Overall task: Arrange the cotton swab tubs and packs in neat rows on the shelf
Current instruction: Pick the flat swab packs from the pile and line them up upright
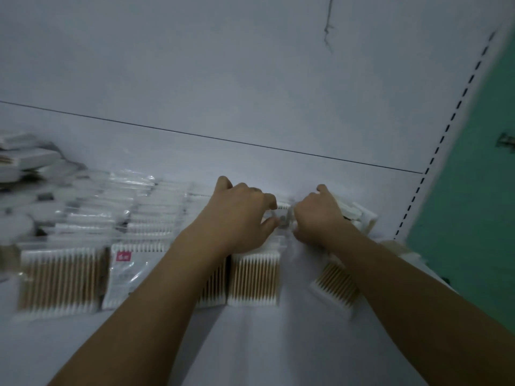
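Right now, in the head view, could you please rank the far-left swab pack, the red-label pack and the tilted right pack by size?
1. far-left swab pack
2. red-label pack
3. tilted right pack
Forearms partly cover the last two, so their order is unsure.

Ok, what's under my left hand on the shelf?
Your left hand curls over clear cotton swab packs; their wooden sticks show in front of it. The pack directly beneath the palm is covered, so its label cannot be told.
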The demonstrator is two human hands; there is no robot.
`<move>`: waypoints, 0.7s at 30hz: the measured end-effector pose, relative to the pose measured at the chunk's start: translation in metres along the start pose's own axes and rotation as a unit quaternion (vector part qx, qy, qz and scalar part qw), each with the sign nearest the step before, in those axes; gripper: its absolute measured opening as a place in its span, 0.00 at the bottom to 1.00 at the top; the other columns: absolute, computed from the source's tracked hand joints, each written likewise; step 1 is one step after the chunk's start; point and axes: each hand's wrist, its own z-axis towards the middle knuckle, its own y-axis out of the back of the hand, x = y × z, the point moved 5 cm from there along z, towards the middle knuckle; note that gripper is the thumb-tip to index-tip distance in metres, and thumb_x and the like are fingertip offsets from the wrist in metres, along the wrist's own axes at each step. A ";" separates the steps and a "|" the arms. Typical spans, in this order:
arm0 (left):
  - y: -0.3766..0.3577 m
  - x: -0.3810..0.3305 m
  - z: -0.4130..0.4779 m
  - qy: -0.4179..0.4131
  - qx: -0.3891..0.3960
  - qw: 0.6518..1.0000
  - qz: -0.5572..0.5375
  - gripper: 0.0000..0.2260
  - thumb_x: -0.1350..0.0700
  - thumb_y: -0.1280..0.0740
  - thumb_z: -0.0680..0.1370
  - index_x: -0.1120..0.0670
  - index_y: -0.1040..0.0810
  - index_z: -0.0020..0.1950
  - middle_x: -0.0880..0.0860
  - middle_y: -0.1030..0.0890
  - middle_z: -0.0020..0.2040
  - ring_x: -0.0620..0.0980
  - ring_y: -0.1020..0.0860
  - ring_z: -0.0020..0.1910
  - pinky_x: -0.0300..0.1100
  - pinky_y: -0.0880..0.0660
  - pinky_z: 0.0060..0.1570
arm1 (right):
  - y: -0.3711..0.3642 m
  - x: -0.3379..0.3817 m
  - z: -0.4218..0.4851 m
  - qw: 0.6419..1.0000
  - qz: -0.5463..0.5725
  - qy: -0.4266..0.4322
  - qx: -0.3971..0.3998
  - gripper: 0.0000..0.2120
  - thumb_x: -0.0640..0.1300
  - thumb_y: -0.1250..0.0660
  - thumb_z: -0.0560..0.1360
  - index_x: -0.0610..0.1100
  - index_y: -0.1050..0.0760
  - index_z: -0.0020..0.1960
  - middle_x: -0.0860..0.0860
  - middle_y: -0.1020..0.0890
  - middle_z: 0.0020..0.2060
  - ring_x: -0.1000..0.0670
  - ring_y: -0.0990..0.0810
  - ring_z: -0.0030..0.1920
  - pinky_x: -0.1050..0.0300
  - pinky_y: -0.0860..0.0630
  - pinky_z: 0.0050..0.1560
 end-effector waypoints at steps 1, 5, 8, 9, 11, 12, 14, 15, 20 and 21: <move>0.003 0.002 0.001 0.000 -0.011 1.000 -0.002 0.18 0.40 0.45 0.81 0.43 0.28 0.67 0.46 0.21 0.60 0.48 0.25 0.60 0.51 0.39 0.62 | 0.005 -0.007 0.002 0.999 0.018 -0.026 -0.007 0.14 0.54 0.39 0.76 0.48 0.35 0.36 0.52 0.25 0.37 0.48 0.22 0.50 0.47 0.41 0.68; 0.008 0.003 0.001 -0.002 -0.039 0.999 -0.015 0.17 0.40 0.45 0.81 0.43 0.26 0.64 0.45 0.20 0.58 0.48 0.25 0.58 0.50 0.40 0.61 | 0.014 -0.033 0.007 0.986 0.100 -0.129 0.022 0.14 0.57 0.38 0.75 0.47 0.31 0.41 0.53 0.29 0.34 0.48 0.25 0.41 0.46 0.42 0.68; 0.007 0.001 -0.001 -0.003 -0.039 0.999 -0.016 0.16 0.40 0.45 0.81 0.43 0.26 0.64 0.45 0.20 0.58 0.47 0.25 0.58 0.50 0.40 0.61 | 0.018 -0.046 0.007 0.967 0.172 -0.178 0.058 0.11 0.52 0.37 0.74 0.47 0.30 0.38 0.52 0.26 0.33 0.50 0.29 0.35 0.46 0.40 0.65; 0.008 0.002 -0.001 -0.002 -0.039 0.999 -0.015 0.17 0.40 0.45 0.81 0.43 0.26 0.65 0.45 0.20 0.58 0.47 0.25 0.58 0.50 0.40 0.61 | 0.021 -0.050 0.005 0.960 0.195 -0.191 0.065 0.10 0.51 0.36 0.73 0.47 0.30 0.37 0.51 0.25 0.33 0.50 0.28 0.35 0.46 0.40 0.63; 0.009 0.004 -0.001 0.003 -0.040 0.999 -0.013 0.17 0.40 0.45 0.81 0.43 0.27 0.65 0.45 0.21 0.59 0.47 0.25 0.58 0.50 0.40 0.61 | 0.029 -0.056 0.000 0.948 0.226 -0.211 0.072 0.07 0.47 0.36 0.70 0.46 0.28 0.35 0.51 0.23 0.30 0.50 0.25 0.35 0.47 0.38 0.60; 0.009 0.003 -0.001 0.003 -0.040 0.999 -0.013 0.17 0.40 0.45 0.81 0.43 0.27 0.65 0.45 0.21 0.59 0.47 0.25 0.58 0.50 0.40 0.61 | 0.031 -0.058 -0.002 0.943 0.238 -0.219 0.076 0.07 0.46 0.35 0.70 0.45 0.27 0.34 0.51 0.22 0.30 0.51 0.25 0.34 0.49 0.38 0.57; 0.008 0.001 -0.002 0.000 -0.042 0.999 -0.011 0.17 0.40 0.45 0.81 0.43 0.26 0.65 0.45 0.20 0.59 0.48 0.25 0.58 0.51 0.40 0.61 | 0.036 -0.062 -0.009 0.932 0.264 -0.235 0.085 0.07 0.45 0.34 0.68 0.45 0.26 0.32 0.51 0.22 0.29 0.50 0.24 0.33 0.52 0.36 0.53; 0.007 -0.001 -0.002 -0.002 -0.046 0.999 -0.011 0.17 0.40 0.45 0.81 0.43 0.26 0.65 0.45 0.20 0.58 0.48 0.25 0.58 0.50 0.40 0.60 | 0.039 -0.064 -0.013 0.925 0.280 -0.240 0.086 0.09 0.45 0.34 0.67 0.45 0.26 0.29 0.52 0.22 0.28 0.50 0.24 0.33 0.53 0.34 0.51; 0.006 -0.013 -0.002 -0.008 -0.069 0.997 -0.026 0.25 0.34 0.43 0.77 0.45 0.30 0.69 0.46 0.21 0.61 0.49 0.26 0.60 0.51 0.40 0.61 | 0.057 -0.068 -0.028 0.845 0.479 -0.228 0.069 0.12 0.41 0.35 0.68 0.41 0.25 0.26 0.50 0.22 0.21 0.50 0.23 0.27 0.65 0.27 0.30; 0.007 -0.016 -0.002 -0.007 -0.070 0.997 -0.030 0.27 0.32 0.42 0.76 0.45 0.31 0.70 0.46 0.22 0.61 0.49 0.26 0.60 0.51 0.40 0.61 | 0.064 -0.068 -0.033 0.821 0.522 -0.224 0.058 0.12 0.40 0.35 0.69 0.40 0.25 0.28 0.49 0.22 0.21 0.52 0.24 0.25 0.68 0.32 0.24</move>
